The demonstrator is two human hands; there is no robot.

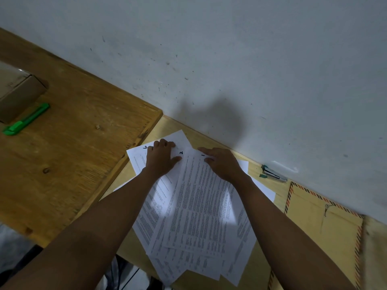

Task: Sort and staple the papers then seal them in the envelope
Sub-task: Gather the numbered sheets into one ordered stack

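The papers [196, 208] sit fanned in a loose pile on the pale desk [263, 266], thin, floppy and slidey I'd guess, so best pinched at the numbered top corners; at least five sheets, can't count exactly. Left hand [161, 159] and right hand [222, 164] both press flat, fingers [167, 143] spread, clamping nothing. Further off: one envelope [326, 225], one stapler [273, 174].

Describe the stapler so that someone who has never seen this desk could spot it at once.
Start at the pale wall behind the light wooden desk and follow its base to the right, past the spread papers. The stapler lies there against the wall, just beyond the top corner of the brown envelope. It is the only small metal thing there, silvery with green ends.
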